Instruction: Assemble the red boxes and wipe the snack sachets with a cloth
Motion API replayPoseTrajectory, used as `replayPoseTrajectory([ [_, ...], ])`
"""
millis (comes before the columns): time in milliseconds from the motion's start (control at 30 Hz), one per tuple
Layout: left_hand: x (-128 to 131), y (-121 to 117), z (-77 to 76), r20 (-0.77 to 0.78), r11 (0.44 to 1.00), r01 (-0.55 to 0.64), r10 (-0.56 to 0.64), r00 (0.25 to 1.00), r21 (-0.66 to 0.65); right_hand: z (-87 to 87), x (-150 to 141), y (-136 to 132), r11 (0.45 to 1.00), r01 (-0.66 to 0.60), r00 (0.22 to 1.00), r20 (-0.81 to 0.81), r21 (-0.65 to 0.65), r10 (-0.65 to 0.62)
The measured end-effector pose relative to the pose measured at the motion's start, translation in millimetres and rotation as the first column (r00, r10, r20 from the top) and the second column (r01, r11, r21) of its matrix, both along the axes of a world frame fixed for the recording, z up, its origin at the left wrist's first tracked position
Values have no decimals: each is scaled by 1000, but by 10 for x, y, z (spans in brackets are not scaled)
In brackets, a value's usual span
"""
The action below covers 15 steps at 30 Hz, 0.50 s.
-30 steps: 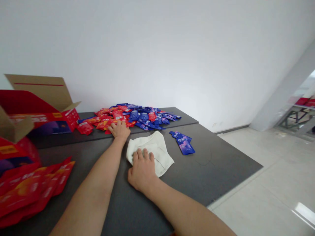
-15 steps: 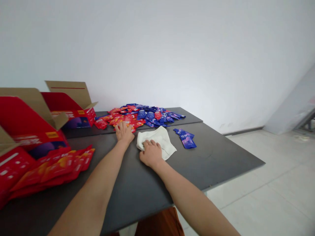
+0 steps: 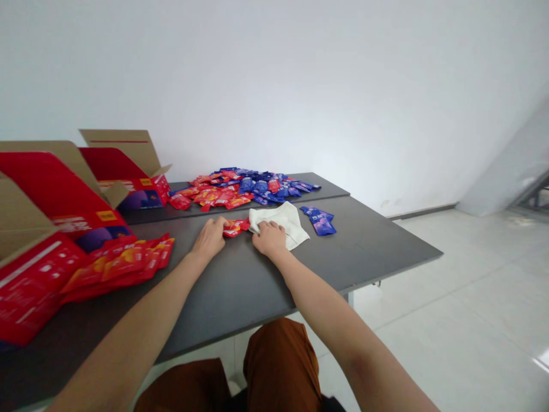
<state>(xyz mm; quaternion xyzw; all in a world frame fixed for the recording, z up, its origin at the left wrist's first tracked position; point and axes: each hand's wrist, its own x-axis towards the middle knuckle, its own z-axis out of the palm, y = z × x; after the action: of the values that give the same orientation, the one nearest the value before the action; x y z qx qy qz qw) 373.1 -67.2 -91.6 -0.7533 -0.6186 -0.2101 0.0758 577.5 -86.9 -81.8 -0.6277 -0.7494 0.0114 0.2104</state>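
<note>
Left hand [image 3: 210, 237], nearly closed, pinches a red sachet [image 3: 237, 228] at its three o'clock; right hand [image 3: 271, 238], fingers curved, covers white cloth [image 3: 293, 225], grip unclear. Dark tabletop [image 3: 253, 286] stretches to its near edge, six o'clock.

A glossy red sachet [image 3: 234, 228] with orange patches lies flat, its near-left end at the left fingers [image 3: 220, 222]. A plain white cloth [image 3: 294, 225], loosely spread and creased, lies under the right fingers [image 3: 271, 225], spreading beyond and to their right.
</note>
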Motion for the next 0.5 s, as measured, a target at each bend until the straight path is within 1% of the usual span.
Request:
replayPoseTrajectory([
  [100, 105, -249, 39, -34, 999, -4, 5, 999, 41, -7, 29, 14, 1000, 31, 1000, -4, -4, -31],
  [167, 165, -365, 40, -1, 999, -22, 22, 1000, 39, -11, 45, 18, 999, 50, 999, -10, -3, -50],
  [233, 181, -423, 36, 57, 1000, -30, 30, 998, -10, -10, 53, 10, 998, 63, 998, -14, -5, -63],
  [300, 126, -426, 51, 121, 992, -9, 24, 992, -124, 0, 54, -3, 998, 66, 998, -20, 2, -66],
  [333, 71, -414, 68, 168, 978, 28, 7, 986, -208, 9, 54, -9, 998, 66, 998, -24, 5, -66],
  [367, 2, -397, 90, 234, 950, 99, -28, 972, -296, 21, 56, -12, 998, 66, 997, -30, 3, -66],
  [400, -72, -381, 114, 314, 907, 197, -77, 946, -373, 38, 61, -11, 998, 70, 997, -37, -7, -71],
  [467, -201, -350, 156, 448, 810, 386, -173, 877, -442, 85, 83, -1, 993, 107, 992, -68, -55, -111],
  [500, -240, -337, 170, 458, 783, 424, -203, 865, -455, 113, 99, 5, 988, 133, 986, -92, -82, -140],
])
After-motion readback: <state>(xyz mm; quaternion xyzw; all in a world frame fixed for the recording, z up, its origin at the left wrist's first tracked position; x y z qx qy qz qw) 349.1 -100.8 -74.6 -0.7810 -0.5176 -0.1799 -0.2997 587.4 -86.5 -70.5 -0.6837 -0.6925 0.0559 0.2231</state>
